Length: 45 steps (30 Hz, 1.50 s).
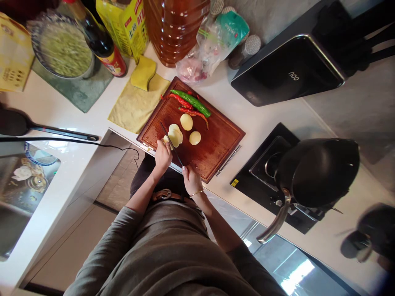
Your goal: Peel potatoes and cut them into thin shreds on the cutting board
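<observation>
My right hand (pixel 191 181) is closed around the handle of a kitchen knife (pixel 173 147), whose thin dark blade reaches up and left over a wooden cutting board (pixel 216 153). Just left of the blade, the fingers of my left hand (pixel 163 157) are bent around a peeled potato (pixel 166 139), mostly hidden by them. Pale potato slices (pixel 175 132) overlap on the blade's other side. Two more peeled potato pieces (pixel 186 122) lie further right. Along the board's far edge rest a long green chili (pixel 191 102) and several red chilies (pixel 194 112).
A yellow cloth (pixel 135 102) touches the board's left side. Behind stand a sauce bottle (pixel 105 49), a large oil jug (pixel 175 33) and a black knife block (pixel 286 72). A black wok (pixel 321 172) sits on the stove at right; a sink (pixel 18 205) is at left.
</observation>
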{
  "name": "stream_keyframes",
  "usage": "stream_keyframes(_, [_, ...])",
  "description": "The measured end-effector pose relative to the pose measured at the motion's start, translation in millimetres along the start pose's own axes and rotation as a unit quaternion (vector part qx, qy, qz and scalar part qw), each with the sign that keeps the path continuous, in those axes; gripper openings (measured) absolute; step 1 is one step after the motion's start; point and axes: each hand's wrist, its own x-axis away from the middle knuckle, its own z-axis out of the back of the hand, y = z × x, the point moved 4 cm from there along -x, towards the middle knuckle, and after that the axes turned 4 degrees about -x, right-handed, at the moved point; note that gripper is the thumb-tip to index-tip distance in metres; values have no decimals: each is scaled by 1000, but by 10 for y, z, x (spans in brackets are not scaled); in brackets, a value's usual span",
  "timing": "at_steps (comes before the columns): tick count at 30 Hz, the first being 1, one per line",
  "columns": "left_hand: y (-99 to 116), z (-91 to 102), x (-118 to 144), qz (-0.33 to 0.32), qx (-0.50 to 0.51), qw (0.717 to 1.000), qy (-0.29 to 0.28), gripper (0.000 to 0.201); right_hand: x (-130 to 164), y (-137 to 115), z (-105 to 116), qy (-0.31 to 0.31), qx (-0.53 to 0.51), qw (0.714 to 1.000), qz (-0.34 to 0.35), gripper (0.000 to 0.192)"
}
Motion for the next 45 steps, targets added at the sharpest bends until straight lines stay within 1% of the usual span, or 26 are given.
stream_keyframes(5, [-6,-5,-2,-3,8,1000,8,26,11,-8,10,-15,25,1000,-4,43])
stream_keyframes(9, [-3,-1,-2,-9,33,999,18,24,-35,-35,4,-28,53,998,-11,41])
stream_keyframes(15, [-15,-7,0,8,12,1000,6,27,-246,-64,-114,-50,82,995,-26,41])
stream_keyframes(18, [-11,-7,2,8,8,1000,10,28,-357,-43,-181,-54,86,994,-38,42])
stream_keyframes(21, [-7,-9,4,7,11,1000,15,29,-401,-20,-202,-56,77,995,-39,41])
stream_keyframes(24, [-3,-5,5,12,8,1000,16,29,-376,-24,-179,-53,45,997,-24,42])
stream_keyframes(28, [4,8,2,12,7,1000,7,28,-297,-55,-101,-23,6,1000,5,43])
stream_keyframes(32, [-4,28,-1,10,36,999,16,27,-198,-54,-22,8,-6,1000,15,45])
stream_keyframes(35, [-16,27,0,11,58,998,18,27,-108,-41,9,18,-9,1000,20,44])
stream_keyframes(40, [-21,26,5,12,73,997,26,28,7,-39,3,13,4,1000,13,42])
stream_keyframes(45, [-15,24,-2,4,67,997,27,26,26,-51,-11,-7,17,1000,-4,40])
